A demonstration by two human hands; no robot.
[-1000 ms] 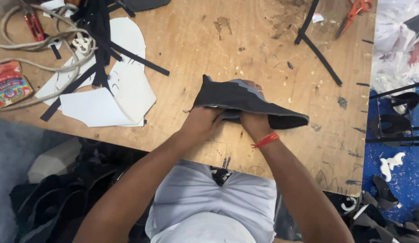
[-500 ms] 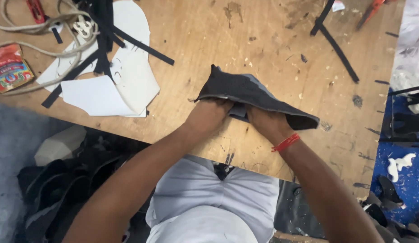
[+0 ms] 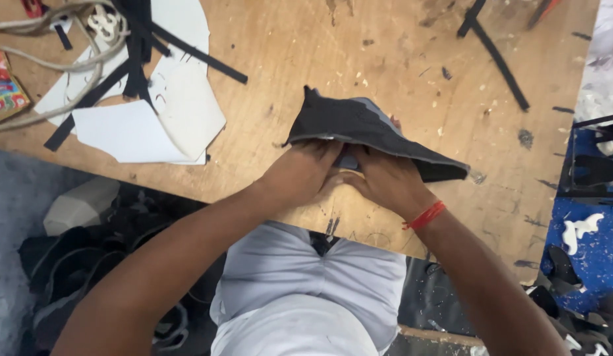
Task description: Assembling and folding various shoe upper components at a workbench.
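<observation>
Looking down on a scuffed wooden worktable (image 3: pixel 398 39), stained and flecked with scraps, running wide across the upper view. Below its near edge, a grey shirt (image 3: pixel 306 290), both forearms reaching up and in from it. Off to the upper left, white paper patterns (image 3: pixel 155 125) fanned out flat, crossed by black strips (image 3: pixel 138 46) and a pale looped cord (image 3: pixel 49 66). Upper right, another pair of black strips (image 3: pixel 497 56) lying crossed on bare wood. Dead centre, near the table's front edge: a dark folded piece of material (image 3: pixel 359 125), roughly triangular, a thin pale edge along its lower side, a grey lining peeking at the top, one corner pointing up-left, the long tip stretching out right past the wrist. Tucked right under it, the left hand (image 3: pixel 300 175), fingers curled up beneath the lower edge, pinching it. Pressed alongside, touching, the right hand (image 3: pixel 385 178), fingers likewise hidden under the fold, gripping the same edge from the right. Fingertips out of sight beneath the material. Last, a red thread band (image 3: pixel 425 215) round the right wrist.
</observation>
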